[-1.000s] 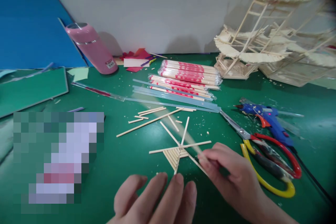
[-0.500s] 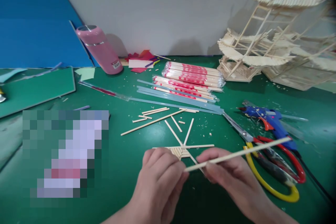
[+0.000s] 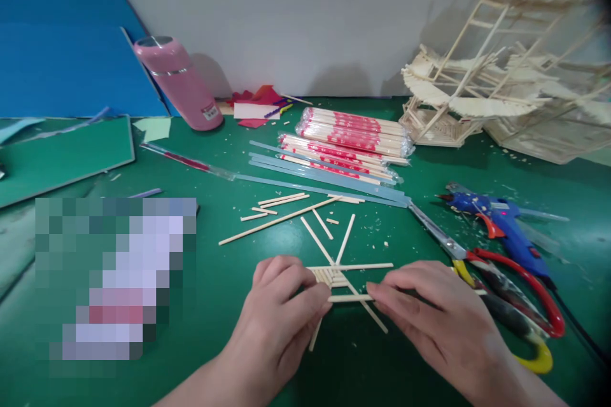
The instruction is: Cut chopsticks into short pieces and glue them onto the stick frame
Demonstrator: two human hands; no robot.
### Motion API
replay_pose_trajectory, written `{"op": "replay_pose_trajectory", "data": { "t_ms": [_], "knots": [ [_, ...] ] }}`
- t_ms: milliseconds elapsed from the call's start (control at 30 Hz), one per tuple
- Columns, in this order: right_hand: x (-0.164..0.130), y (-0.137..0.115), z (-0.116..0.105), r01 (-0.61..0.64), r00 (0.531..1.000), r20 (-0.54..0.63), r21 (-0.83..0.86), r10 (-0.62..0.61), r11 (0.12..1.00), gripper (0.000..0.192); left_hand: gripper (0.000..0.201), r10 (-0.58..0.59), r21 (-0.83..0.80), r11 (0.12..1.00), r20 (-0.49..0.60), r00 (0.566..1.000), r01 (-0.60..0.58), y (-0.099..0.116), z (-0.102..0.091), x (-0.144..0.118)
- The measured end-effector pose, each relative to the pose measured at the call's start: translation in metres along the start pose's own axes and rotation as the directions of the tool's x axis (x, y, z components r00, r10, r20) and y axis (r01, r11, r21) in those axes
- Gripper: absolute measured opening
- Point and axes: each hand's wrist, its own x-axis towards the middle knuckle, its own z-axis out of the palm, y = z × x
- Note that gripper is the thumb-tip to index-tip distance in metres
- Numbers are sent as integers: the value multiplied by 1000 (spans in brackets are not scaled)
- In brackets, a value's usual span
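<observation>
A thin round wooden stick (image 3: 351, 298) lies level between my two hands. Its left end is pinched in the fingertips of my left hand (image 3: 286, 305). My right hand (image 3: 434, 311) grips it farther along, and the far end pokes out past the knuckles. Just behind it, on the green table, sits a star-like frame of crossed sticks (image 3: 356, 266), with short pieces laid side by side in one of its wedges. My left hand covers the left part of this frame.
Cut sticks (image 3: 279, 221) lie behind the frame. Farther back are wrapped stick bundles (image 3: 353, 130) and bluish glue sticks (image 3: 324, 175). Scissors (image 3: 548, 311) and a blue glue gun (image 3: 506, 222) are at right, below a stick-built model (image 3: 477, 108). A pink bottle (image 3: 186, 89) stands back left.
The stick has swung from a slant to nearly level and come down closer to the frame. My right hand has turned palm-down over it, and my left hand has shifted slightly.
</observation>
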Motion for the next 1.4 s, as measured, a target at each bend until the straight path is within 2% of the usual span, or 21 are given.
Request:
{"op": "replay_pose_trajectory", "data": {
  "t_ms": [167,300,400,533,1067,1400],
  "knots": [
    [-6,7,3,-39,993,116,22,36,999,18,16,-31,52,998,19,999,30,-1,2,-1],
    [-4,11,-2,-30,984,173,-31,35,999,19,21,-93,129,987,6,996,92,-4,3,-1],
    [-2,13,-4,-48,988,141,-53,55,997,21,19,-130,146,981,22,991,126,-5,5,-1],
    [-3,14,-1,6,994,107,-96,5,995,23,17,-135,135,982,19,991,131,-5,8,-1],
    [-11,17,6,-45,988,142,-69,55,997,19,14,-144,138,981,50,988,136,-4,12,1],
    [-14,16,10,-93,985,141,-33,97,995,16,14,-129,160,979,21,991,124,-4,13,0]
  ]
}}
